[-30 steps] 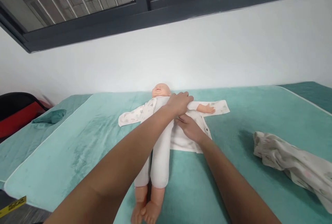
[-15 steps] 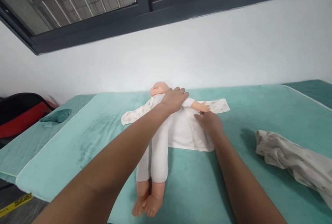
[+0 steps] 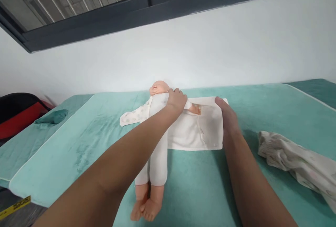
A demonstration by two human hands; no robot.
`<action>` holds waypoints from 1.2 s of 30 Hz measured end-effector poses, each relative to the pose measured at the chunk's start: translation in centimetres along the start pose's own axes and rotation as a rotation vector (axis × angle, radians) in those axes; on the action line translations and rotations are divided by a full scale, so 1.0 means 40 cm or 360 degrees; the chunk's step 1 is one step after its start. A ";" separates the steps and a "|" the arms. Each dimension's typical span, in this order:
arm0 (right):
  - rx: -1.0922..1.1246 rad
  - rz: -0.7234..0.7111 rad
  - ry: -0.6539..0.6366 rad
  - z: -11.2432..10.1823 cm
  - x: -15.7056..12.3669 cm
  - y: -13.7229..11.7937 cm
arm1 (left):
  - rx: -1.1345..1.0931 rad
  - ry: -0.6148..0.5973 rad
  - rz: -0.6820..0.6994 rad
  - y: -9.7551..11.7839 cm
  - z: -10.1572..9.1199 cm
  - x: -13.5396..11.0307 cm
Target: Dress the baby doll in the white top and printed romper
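Note:
A baby doll (image 3: 158,160) in white clothing lies on its back on the bed, head toward the wall. My left hand (image 3: 177,101) is closed over the doll's shoulder and upper arm on the right side. At the right edge of an opened white baby top (image 3: 187,134), my right hand (image 3: 229,118) grips the cloth, thumb uppermost. The top spreads out from under the doll. Its patterned sleeve (image 3: 135,115) covers the doll's arm on the left. The doll's hand (image 3: 195,109) on the right lies over the top and looks blurred.
A crumpled pale patterned garment (image 3: 296,162) lies on the green bed cover (image 3: 86,143) at right. A small green cushion (image 3: 52,116) and a red and black item (image 3: 19,116) are at far left. Behind the bed rises a white wall (image 3: 199,55) below a barred window.
My right hand has moved right and slightly up from beside the doll's hand, drawing the top's edge outward. The cloth lies flatter. My left hand keeps its hold on the shoulder.

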State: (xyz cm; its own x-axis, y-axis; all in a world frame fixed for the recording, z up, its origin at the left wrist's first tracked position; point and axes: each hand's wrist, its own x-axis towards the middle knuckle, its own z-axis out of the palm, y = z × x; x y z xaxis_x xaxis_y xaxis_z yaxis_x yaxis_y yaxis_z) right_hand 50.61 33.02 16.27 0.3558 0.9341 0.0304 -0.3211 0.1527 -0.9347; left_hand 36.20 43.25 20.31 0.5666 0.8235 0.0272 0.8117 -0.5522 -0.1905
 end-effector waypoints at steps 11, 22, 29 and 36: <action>0.0148 0.0060 -0.0830 0.127 -0.082 0.014 | -0.0874 -0.0166 0.0370 -0.044 -0.018 0.010; -0.0149 0.0194 -0.1562 0.139 -0.141 0.018 | -0.1308 0.0610 -0.0356 -0.228 0.002 -0.102; -0.0275 -0.0099 -0.0841 0.140 -0.122 0.050 | -0.1600 0.0541 -0.0294 -0.170 0.025 -0.253; -0.0816 -0.0334 -0.0500 0.153 -0.147 0.101 | -0.1686 0.0515 -0.0072 -0.107 0.096 -0.483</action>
State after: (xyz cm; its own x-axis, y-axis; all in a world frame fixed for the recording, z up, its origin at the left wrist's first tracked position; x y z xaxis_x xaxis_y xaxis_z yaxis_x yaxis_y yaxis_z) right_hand 41.86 30.11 14.47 0.0657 0.9631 0.2610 0.2162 0.2416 -0.9460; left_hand 21.22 30.20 16.82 0.4185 0.8582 0.2973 0.4559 -0.4816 0.7485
